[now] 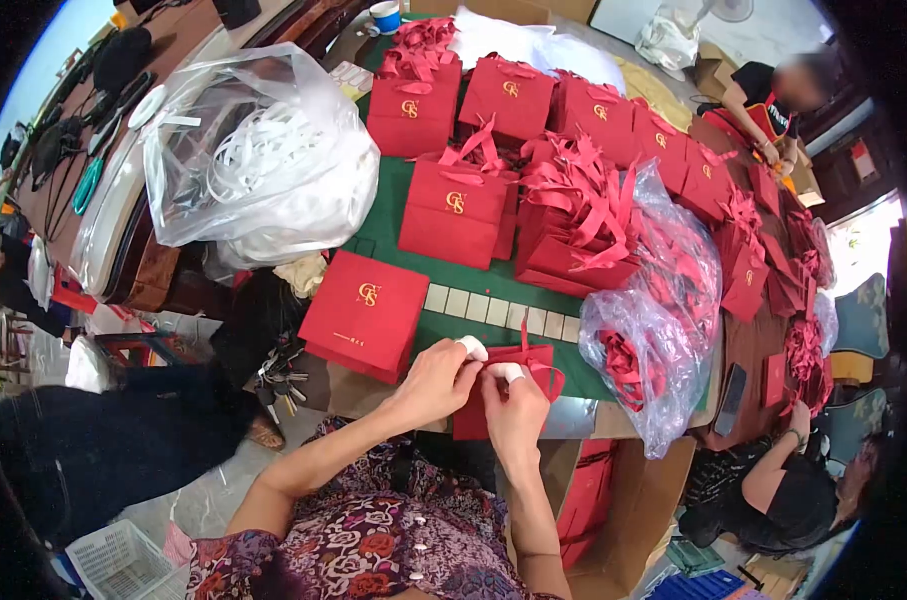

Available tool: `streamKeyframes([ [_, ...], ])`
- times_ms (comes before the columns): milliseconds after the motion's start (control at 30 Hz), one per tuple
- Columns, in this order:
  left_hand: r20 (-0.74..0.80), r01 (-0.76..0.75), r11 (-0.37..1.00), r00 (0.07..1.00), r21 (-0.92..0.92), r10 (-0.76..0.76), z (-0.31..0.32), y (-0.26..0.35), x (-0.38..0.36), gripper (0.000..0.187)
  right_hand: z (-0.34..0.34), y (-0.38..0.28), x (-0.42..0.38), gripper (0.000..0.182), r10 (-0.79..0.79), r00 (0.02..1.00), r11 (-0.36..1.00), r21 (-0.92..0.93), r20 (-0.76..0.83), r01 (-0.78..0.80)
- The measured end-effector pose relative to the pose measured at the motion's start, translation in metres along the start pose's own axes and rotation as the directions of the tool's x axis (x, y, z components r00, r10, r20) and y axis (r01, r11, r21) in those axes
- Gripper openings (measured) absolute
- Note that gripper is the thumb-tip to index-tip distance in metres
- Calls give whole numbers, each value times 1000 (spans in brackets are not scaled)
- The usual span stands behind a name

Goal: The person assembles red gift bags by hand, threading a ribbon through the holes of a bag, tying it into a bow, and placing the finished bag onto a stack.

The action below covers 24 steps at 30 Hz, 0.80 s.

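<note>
Red paper bag (533, 375) lies flat at the near counter (453, 250) edge, pinched from both sides: the left hand (435, 383) and the right hand (513, 405) are both closed on it, taped fingertips (471, 347) at its ribbon handle. Just left sits a red box (365, 313). Beyond, upright red bags (453, 205) crowd the green cloth, with a clear sack of white strips (258, 150) at far left.

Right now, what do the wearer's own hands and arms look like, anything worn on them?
Both forearms are bare. The left hand and right hand each wear a white fingertip cover. Nearer the body is a dark floral garment with red and white blooms.
</note>
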<state>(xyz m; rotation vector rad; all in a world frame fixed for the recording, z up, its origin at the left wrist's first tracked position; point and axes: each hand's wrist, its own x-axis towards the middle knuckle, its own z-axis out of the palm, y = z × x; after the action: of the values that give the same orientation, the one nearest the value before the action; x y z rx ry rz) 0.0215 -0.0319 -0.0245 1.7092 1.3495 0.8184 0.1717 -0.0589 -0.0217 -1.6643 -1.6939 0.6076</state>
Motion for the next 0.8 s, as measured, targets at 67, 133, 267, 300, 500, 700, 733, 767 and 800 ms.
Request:
streamKeyframes([
  [67,29,32,999,999,-9,-32,-7,2,2,14,-8,-5,4,9,-38,997,999,-30,70,41],
  [133,100,107,994,990,-25,-104,-14,5,4,20,-22,-9,10,10,-54,997,997,62,57,51],
  [267,0,-60,993,998,105,61,-5,3,-2,22,-47,-15,31,11,-99,992,994,-31,76,102],
  [300,-26,-127,987,991,99,130,-1,4,-3,23,-47,-9,34,11,-98,993,994,-33,70,100],
  [500,-58,-378,907,917,185,394,4,8,-13,18,-48,23,57,23,-171,807,980,184,566,79],
  [700,76,-484,838,873,253,481,2,3,-10,17,-34,51,80,19,-30,540,889,269,841,-370],
  [733,81,-492,835,869,247,488,1,4,-10,17,-29,52,80,18,-114,567,845,380,816,-377],
  [767,73,-468,843,882,267,466,-1,5,-10,17,-27,53,78,16,-61,589,845,356,806,-399],
  [800,65,-440,850,895,289,441,-2,5,-10,18,-27,48,77,16,-59,593,845,356,803,-398],
])
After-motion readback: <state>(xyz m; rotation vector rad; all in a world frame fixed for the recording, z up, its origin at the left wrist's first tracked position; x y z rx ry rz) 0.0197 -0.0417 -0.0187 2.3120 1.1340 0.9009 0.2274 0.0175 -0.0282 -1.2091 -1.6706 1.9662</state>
